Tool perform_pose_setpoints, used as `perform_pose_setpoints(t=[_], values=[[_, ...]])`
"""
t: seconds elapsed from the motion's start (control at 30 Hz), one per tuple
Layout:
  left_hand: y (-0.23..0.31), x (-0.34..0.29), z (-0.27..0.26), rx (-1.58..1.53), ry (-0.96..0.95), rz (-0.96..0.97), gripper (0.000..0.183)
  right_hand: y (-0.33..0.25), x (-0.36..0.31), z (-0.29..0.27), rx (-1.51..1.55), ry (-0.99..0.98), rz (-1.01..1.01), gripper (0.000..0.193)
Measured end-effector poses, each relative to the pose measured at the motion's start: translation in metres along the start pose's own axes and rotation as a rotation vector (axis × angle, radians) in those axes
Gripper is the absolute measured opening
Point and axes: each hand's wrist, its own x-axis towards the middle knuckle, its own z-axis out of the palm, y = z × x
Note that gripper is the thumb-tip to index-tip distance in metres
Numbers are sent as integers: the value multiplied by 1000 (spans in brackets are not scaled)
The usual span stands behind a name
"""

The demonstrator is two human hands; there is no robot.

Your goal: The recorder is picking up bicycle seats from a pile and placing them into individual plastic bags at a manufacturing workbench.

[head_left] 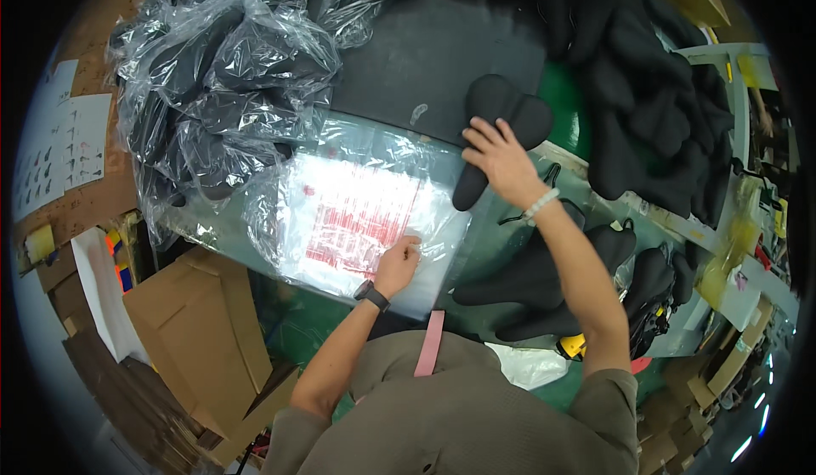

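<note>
A stack of clear plastic bags with red print [348, 220] lies flat on the table in front of me. My left hand [396, 269], a dark watch on its wrist, rests on the stack with curled fingers pinching the top bag. Beyond it to the right, my right hand [503, 162] has its fingers over the narrow part of a black padded piece with rounded lobes [501, 101]. That piece lies partly over the edge of a flat black board [433, 59]. The right thumb is hidden.
Black pieces wrapped in clear plastic [229, 76] are heaped at far left. Bare black padded pieces [637, 93] pile up at far right. More dark padded pieces [527, 271] lie by my right forearm. A cardboard box [200, 330] stands at near left; a yellow-and-black tool [572, 345] lies near right.
</note>
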Motion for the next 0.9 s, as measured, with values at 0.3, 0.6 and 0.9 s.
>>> perform_pose_setpoints(t=[0.3,0.6,0.9], values=[[50,-3,16,357,84,302,42,-43,-57,36,371,813,1031,33],[36,24,57,529,95,614,19,-60,9,81,1608,480,1491,60],[6,11,32,-73,-123,139,28,-105,-122,-1,1866,506,1224,40]])
